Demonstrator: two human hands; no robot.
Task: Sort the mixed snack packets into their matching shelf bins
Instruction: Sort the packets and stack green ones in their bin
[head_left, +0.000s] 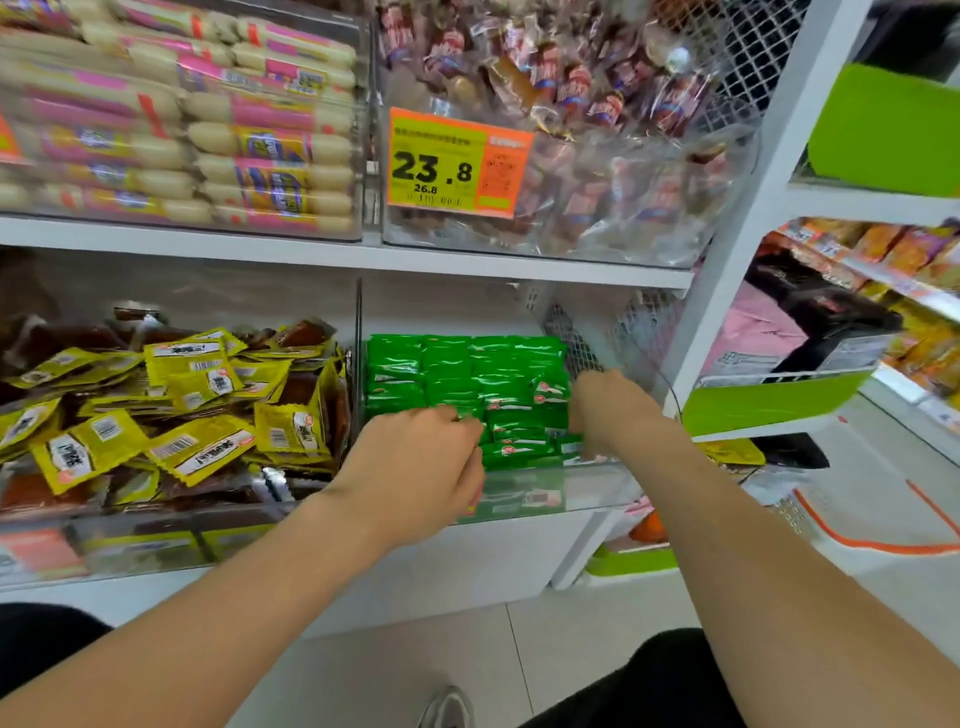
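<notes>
The left hand (421, 457) is gripping green packets (467, 374) with curled fingers in the bin (545, 493). The right hand (608, 405) is digging in beside it, its fingers buried, so I cannot tell its grip.

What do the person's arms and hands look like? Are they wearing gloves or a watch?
No gloves and no watch. The left hand and the right hand are both bare, with no rings that I can see. The left forearm and the right forearm are bare too: no sleeves, bracelets or markings show.
</notes>
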